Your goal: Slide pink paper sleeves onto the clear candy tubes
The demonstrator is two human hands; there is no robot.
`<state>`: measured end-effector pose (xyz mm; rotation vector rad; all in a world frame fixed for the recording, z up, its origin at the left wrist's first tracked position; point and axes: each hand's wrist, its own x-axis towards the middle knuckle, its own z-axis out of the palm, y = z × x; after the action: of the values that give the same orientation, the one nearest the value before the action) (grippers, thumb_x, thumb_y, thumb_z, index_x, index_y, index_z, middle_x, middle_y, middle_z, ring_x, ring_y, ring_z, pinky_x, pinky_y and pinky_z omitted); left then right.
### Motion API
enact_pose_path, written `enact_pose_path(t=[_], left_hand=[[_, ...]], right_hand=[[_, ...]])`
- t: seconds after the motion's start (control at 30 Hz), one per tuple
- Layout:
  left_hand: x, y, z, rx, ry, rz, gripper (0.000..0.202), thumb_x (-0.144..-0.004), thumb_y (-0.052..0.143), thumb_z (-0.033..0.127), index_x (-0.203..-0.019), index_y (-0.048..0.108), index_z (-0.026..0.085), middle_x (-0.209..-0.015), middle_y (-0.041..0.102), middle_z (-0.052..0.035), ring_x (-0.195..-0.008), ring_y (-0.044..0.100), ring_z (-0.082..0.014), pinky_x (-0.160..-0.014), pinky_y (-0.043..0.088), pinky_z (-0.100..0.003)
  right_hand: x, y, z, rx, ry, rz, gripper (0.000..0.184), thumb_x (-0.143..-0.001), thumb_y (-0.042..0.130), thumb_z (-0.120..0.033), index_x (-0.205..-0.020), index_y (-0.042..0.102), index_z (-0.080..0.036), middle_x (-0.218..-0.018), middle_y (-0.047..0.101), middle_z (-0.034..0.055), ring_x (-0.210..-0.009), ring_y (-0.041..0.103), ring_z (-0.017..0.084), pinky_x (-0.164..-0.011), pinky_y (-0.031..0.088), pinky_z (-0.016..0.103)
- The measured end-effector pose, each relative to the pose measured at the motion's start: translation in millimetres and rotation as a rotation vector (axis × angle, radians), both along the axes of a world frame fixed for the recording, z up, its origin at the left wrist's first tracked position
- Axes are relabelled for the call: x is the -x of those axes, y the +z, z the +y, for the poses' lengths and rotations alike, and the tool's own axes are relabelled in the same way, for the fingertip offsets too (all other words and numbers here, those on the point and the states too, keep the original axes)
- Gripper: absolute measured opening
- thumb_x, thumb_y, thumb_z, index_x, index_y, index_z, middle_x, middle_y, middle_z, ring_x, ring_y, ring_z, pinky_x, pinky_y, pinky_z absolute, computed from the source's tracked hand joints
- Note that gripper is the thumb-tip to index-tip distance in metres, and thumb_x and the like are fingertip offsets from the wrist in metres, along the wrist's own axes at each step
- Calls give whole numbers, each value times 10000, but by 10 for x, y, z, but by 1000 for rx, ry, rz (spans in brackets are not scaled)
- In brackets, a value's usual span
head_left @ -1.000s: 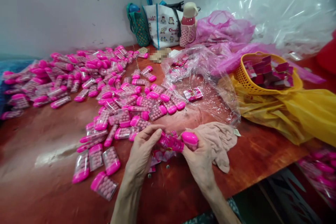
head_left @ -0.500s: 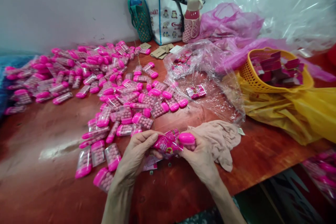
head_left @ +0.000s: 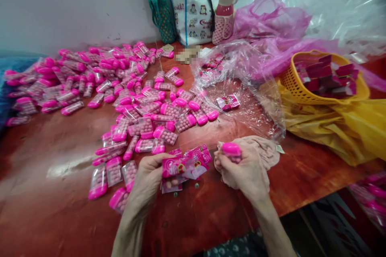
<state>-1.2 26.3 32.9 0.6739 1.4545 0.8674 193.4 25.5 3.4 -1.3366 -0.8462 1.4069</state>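
Note:
My left hand (head_left: 147,176) pinches several pink printed plastic sleeves (head_left: 196,160), which fan out to the right above the table. My right hand (head_left: 247,174) is wrapped round a small candy container (head_left: 231,149) with a bright pink cap and round pink candies inside. The right hand is over a crumpled beige cloth (head_left: 267,150). Left of and beyond my left hand lie many more clear candy containers (head_left: 146,126) with pink caps. One lies close by my left wrist, partly hidden by it.
A yellow basket (head_left: 292,84) of dark pink cartons stands on a yellow plastic bag (head_left: 331,136) at the right. A clear plastic bag (head_left: 250,104) holds a pink packet. Behind are a bottle (head_left: 224,16), a white tote bag (head_left: 193,20) and purple plastic bags (head_left: 268,18).
My hands have moved apart. The right one has drawn the candy container away to the right, over the cloth, while the sleeves stay in the left and now spread open. The view shifted slightly.

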Motion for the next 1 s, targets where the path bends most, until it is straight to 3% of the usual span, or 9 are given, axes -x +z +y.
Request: enact_pose_path(t=[0.07, 0.2, 0.33, 0.43, 0.6, 0.67, 0.73, 0.87, 1.0], left_hand=[[20, 8, -25, -16, 58, -9, 172, -582, 671, 132, -750, 696, 151, -409, 596, 16, -328, 501, -101, -313, 375, -163], [-53, 58, -46, -15, 92, -21, 154, -594, 674, 162, -747, 690, 156, -430, 613, 4, -330, 511, -101, -329, 396, -168], [-143, 83, -35, -16, 45, -14, 174, -587, 660, 140, -758, 693, 138, -396, 597, -8, -317, 504, -99, -315, 377, -154], [-174, 59, -35, -2, 95, -46, 208, -578, 661, 133, -785, 687, 140, -403, 605, -10, -313, 506, -106, -307, 376, -159], [-146, -36, -28, -61, 175, -119, 163, -578, 674, 137, -740, 670, 141, -394, 597, -5, -286, 487, -100, -277, 335, -145], [-99, -61, -15, -113, 260, -107, 129, -580, 681, 142, -707, 660, 142, -419, 610, -8, -289, 487, -91, -267, 315, -130], [-62, -62, -5, -131, 313, -85, 127, -564, 693, 143, -684, 652, 136, -435, 616, -13, -295, 493, -90, -255, 295, -120], [-101, -2, -8, -72, 251, -126, 141, -560, 688, 146, -696, 654, 128, -375, 576, -6, -275, 473, -90, -253, 299, -121], [-203, 57, -28, -12, 202, -163, 137, -547, 675, 139, -680, 647, 129, -346, 557, -3, -255, 455, -89, -246, 297, -124]], right_hand=[[-8, 67, 5, -11, -73, 18, 197, -681, 691, -258, -816, 616, -134, -630, 648, 18, -513, 603, 135, -481, 511, 245], [133, 232, -47, -38, 78, 134, 168, -703, 686, -264, -811, 628, -149, -655, 669, 15, -483, 599, 113, -447, 492, 210], [291, 230, -102, -26, 135, 221, 234, -667, 722, -262, -841, 595, -170, -701, 663, -9, -449, 570, 86, -428, 471, 193], [335, 204, -138, -69, 99, 143, 207, -678, 717, -248, -818, 579, -179, -642, 616, -40, -436, 520, 69, -426, 445, 187], [210, 331, -236, -245, -36, -212, 144, -678, 712, -183, -786, 617, -200, -645, 608, -30, -540, 541, 105, -522, 467, 227], [112, 390, -252, -260, -141, -214, 184, -656, 727, -153, -794, 622, -212, -643, 608, -32, -558, 560, 114, -539, 482, 235], [45, 420, -239, -229, -192, -102, 222, -653, 731, -156, -830, 615, -222, -624, 607, -37, -501, 551, 108, -464, 476, 225], [124, 403, -181, -165, -76, 72, 289, -648, 742, -176, -894, 594, -216, -713, 660, -11, -487, 565, 103, -439, 495, 217], [307, 342, -172, -219, 74, 18, 268, -684, 715, -181, -921, 597, -218, -778, 663, -9, -588, 598, 112, -520, 509, 213]])
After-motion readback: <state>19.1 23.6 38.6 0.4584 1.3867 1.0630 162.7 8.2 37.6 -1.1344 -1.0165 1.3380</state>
